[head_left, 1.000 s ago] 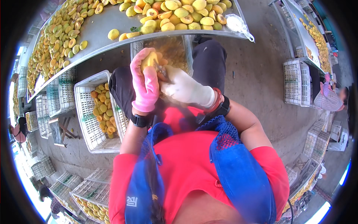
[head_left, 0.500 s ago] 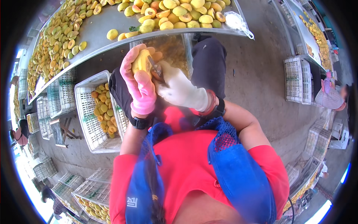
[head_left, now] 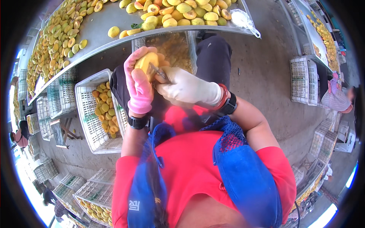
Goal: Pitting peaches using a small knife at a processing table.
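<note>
My left hand point(head_left: 140, 84), in a pink glove, is wrapped round a yellow peach point(head_left: 146, 63) and holds it up over my lap. My right hand point(head_left: 187, 86), in a white glove, grips a small knife point(head_left: 157, 71) with a metal blade. The blade's tip meets the peach on the side toward my right hand. Part of the handle is hidden by my fingers. Just beyond both hands, under the table edge, a container point(head_left: 190, 41) holds blurred brownish-yellow pieces.
A metal table point(head_left: 99, 33) ahead bears heaps of whole and halved peaches point(head_left: 184, 10) and a white plastic bag point(head_left: 242, 19). At my left stands a white crate point(head_left: 84, 114) with peach halves. More crates point(head_left: 304, 80) stand to the right, near another person.
The peach and both hands have shifted slightly nearer to me. My right wrist has swung a little to the right, and the knife's angle against the peach has changed.
</note>
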### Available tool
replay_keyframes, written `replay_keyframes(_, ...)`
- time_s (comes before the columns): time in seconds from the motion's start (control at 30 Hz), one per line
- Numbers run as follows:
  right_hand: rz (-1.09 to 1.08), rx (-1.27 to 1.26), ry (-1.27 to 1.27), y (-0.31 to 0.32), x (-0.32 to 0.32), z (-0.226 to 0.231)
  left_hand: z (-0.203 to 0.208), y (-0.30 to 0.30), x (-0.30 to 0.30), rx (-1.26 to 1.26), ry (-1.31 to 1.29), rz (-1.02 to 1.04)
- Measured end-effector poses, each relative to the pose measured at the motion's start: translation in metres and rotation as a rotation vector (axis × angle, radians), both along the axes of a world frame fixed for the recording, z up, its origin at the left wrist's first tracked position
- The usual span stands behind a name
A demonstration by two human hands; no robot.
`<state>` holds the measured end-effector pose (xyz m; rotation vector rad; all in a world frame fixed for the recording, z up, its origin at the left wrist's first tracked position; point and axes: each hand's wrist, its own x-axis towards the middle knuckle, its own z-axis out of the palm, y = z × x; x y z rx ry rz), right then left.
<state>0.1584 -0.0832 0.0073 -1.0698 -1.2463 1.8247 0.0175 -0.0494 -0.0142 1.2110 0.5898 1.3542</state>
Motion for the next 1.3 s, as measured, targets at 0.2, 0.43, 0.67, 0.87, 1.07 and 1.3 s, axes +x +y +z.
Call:
replay_keyframes(0.2, -0.277, 0.837, -0.349, 0.005, -0.012, -0.035, -0.007, 0.002, -0.004, -0.015, -0.026, -0.112)
replay_keyframes(0.43, 0.125, -0.196, 0.202, -0.002, 0.007, -0.001, -0.010, 0.002, -0.005, 0.054, -0.029, -0.145)
replay_keyframes(0.67, -0.105, 0.195, -0.088, 0.000, -0.008, -0.028, 0.008, 0.008, 0.005, -0.262, 0.018, 0.031)
replay_keyframes(0.87, 0.000, 0.317, -0.186, -0.001, -0.006, -0.017, 0.008, 0.009, 0.004, -0.261, 0.047, 0.166)
replay_keyframes(1.07, 0.062, 0.463, -0.352, -0.004, -0.003, -0.018, 0.003, 0.016, -0.009, -0.210, 0.114, -0.061)
replay_keyframes(1.3, 0.201, 0.215, -0.189, -0.003, 0.002, -0.010, 0.011, 0.012, -0.006, -0.146, 0.203, -0.045)
